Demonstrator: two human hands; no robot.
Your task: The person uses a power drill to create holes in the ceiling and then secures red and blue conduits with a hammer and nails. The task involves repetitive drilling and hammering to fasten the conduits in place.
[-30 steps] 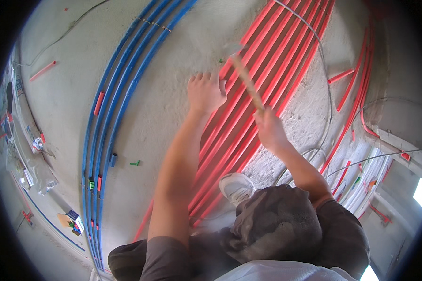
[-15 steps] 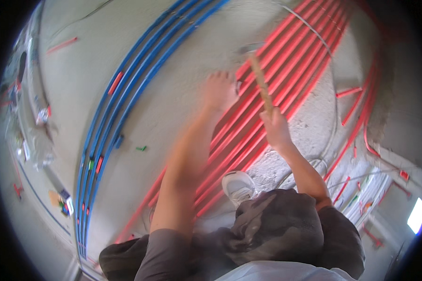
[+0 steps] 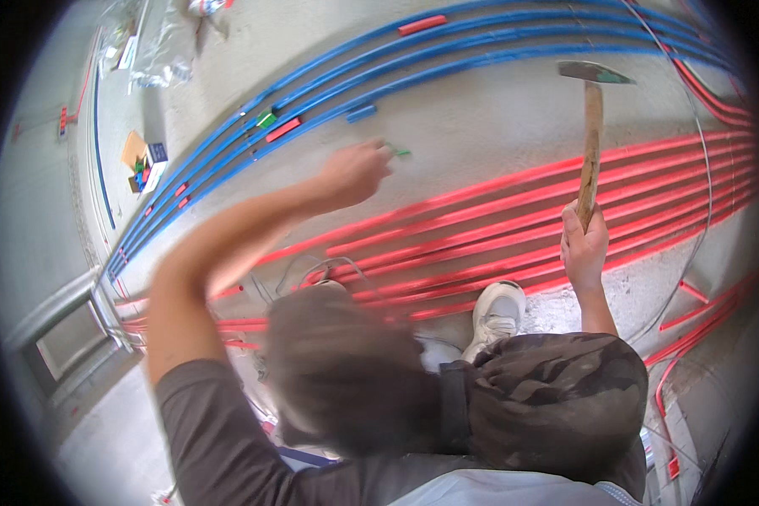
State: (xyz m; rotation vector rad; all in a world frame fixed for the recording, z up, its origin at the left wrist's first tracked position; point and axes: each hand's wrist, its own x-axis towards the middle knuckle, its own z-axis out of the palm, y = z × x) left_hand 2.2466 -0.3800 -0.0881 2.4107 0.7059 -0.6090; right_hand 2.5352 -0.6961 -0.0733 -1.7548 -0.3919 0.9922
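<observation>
Right hand: the right hand (image 3: pixel 584 244) is closed in a fist around the lower end of the hammer (image 3: pixel 590 143); its fingers are wrapped tight on the wooden handle.
Hammer: held upright, the dark metal head at the top, over the bare concrete floor (image 3: pixel 481 118) between the two pipe bundles.
Left hand: the left hand (image 3: pixel 352 173) is blurred, its fingers curled together; a small green clip (image 3: pixel 399 152) shows at the fingertips, but whether they pinch it I cannot tell.
Red pipes: the red pipes (image 3: pixel 497 228) run side by side in a curved band, just under both hands and past the white shoe (image 3: pixel 495 314).
Blue pipes: the blue pipes (image 3: pixel 447 51) curve along the far side, well apart from the red band.
Open room: a bare strip of concrete lies between the two bundles, where the clip and hammer head sit.
Edges: a cardboard box (image 3: pixel 139 156) of small parts sits beyond the blue pipes at the left.
</observation>
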